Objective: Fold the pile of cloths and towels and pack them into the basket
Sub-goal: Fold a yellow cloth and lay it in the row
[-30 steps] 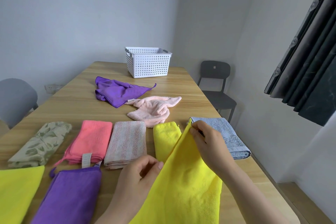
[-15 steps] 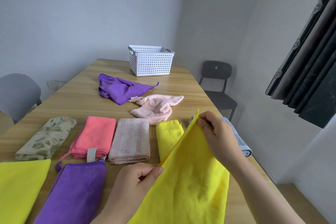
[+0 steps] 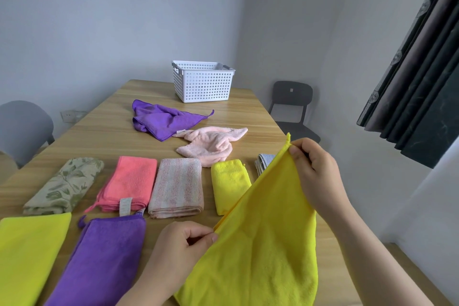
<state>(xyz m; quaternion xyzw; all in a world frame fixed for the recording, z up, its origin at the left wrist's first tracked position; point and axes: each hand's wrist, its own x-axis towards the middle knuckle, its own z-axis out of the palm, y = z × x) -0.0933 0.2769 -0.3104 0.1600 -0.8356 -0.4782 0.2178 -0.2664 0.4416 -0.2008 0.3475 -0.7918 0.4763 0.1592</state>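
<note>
R hand [image 3: 315, 176] pinches the top corner of the big yellow cloth [image 3: 260, 243]. L hand [image 3: 183, 243] pinches its left edge lower down. The cloth hangs stretched btwn them, above the worktop [image 3: 111, 131], well in front of the white basket [image 3: 202, 82] & to its right. Just in front of the basket lie a crumpled purple cloth [image 3: 161, 119] w/ a small white tag, & a pink towel [image 3: 211, 143]. Further in front of the basket is a row of folded pieces: leaf-print cloth [image 3: 64, 185], coral towel [image 3: 129, 181], striped towel [image 3: 177, 186], small yellow cloth [image 3: 229, 184]. The coral towel's white label [image 3: 125, 206] faces up; its print is too small to read.
</note>
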